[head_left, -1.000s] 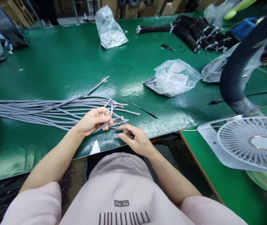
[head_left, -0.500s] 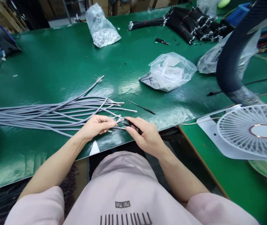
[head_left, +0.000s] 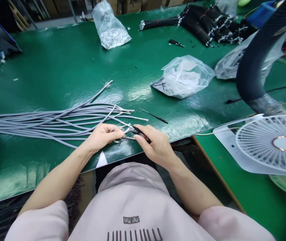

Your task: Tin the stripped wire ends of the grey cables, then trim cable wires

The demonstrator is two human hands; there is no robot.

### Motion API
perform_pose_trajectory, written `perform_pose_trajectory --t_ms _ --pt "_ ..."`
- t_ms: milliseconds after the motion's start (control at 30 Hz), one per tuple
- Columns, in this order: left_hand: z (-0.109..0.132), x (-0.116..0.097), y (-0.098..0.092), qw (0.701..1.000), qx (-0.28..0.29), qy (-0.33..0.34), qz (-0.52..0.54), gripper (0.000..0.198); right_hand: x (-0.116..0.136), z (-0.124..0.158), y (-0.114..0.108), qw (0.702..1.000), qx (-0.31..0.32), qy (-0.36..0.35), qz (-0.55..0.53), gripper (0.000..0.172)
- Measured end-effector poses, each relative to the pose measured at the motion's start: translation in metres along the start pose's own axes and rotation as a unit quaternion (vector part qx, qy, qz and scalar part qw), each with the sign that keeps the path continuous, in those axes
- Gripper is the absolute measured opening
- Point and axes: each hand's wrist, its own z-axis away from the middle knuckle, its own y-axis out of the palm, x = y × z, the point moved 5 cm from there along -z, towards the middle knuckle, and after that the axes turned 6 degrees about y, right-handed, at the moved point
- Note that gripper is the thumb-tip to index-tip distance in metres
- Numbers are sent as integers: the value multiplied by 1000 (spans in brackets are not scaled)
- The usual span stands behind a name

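Observation:
Several grey cables [head_left: 45, 122] lie in a bundle on the green table [head_left: 65, 67], their stripped ends pointing right. My left hand [head_left: 102, 136] pinches the stripped end of one grey cable near the table's front edge. My right hand [head_left: 155, 145] is closed on a short black piece, likely a sleeve or tube [head_left: 139, 131], and holds it right against that cable end. The two hands almost touch. A thin black piece [head_left: 154, 116] lies loose just beyond my hands.
A clear bag of white parts [head_left: 185, 77] sits right of centre, a bag of small metal parts [head_left: 113, 28] at the back. Black cables [head_left: 203, 25] are piled at the far right. A white fan [head_left: 268, 144] and a dark hose [head_left: 256, 63] stand on the right.
My left hand has let its fingers down onto one cable end. My right hand rose from the table edge and brought the black piece up to that end.

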Motion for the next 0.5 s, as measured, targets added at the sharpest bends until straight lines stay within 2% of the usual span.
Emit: perform_pose_trajectory --t_ms 133,167,233,300,400,500 --pt "-1 2 4 999 25 -19 -16 25 -11 -9 -11 995 -88 27 -26 27" --pt "-1 3 4 999 27 -22 -19 25 -13 -11 -14 995 -94 24 -23 27" --pt "-1 2 3 999 23 -26 -21 26 -11 -14 -14 998 -54 -18 -4 27" --pt "-1 1 3 999 23 -25 -19 26 -4 -14 -11 995 16 -91 41 26" --pt "0 -2 3 999 32 -13 -16 25 6 -12 -5 971 83 -182 130 29" --pt "0 -2 3 999 40 -5 -25 24 15 -14 -3 949 126 -231 175 27"
